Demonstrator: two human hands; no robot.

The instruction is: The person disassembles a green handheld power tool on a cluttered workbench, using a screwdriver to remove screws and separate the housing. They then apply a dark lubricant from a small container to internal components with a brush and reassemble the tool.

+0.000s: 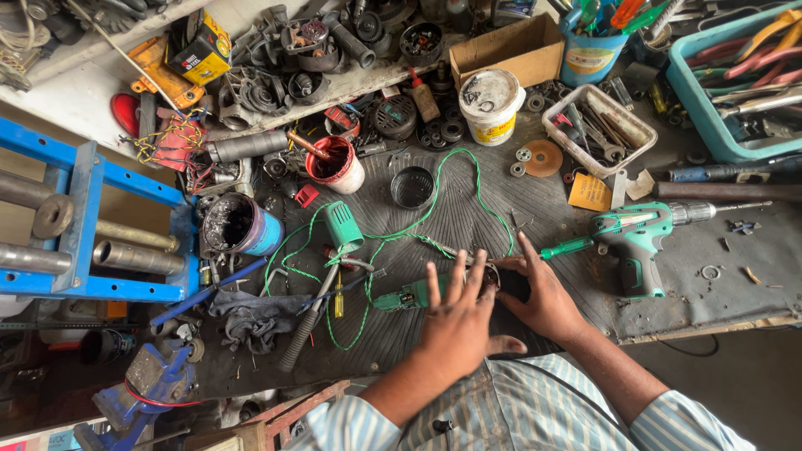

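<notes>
1. Green power-tool body, a partly stripped housing with its dark end under the palms, is seen lying on the black ribbed mat just in front of the person's striped shirt.
2. Left hand is laid flat over the tool body with the fingers spread; it presses down rather than closing around it. Right hand is set against the dark end of the same tool, fingers extended, touching the left hand. Whether anything small is pinched beneath them cannot be told.
3. For the step in hand, a steady downward pressure is judged best, so that the housing is kept from rolling on the ribs while the dark end is worked; the loose green wire looping away from the tool is best kept out from under the palms.
4. Right of the tool body, a green cordless drill is laid on its side, with a green-handled screwdriver between drill and hands.
5. Beyond the tool body, a red pot, a white tub and a cardboard box are stood among scattered motor parts.
6. Left of the tool body, a blue steel frame carrying rollers is seen; the bench is crowded and oily throughout.
</notes>
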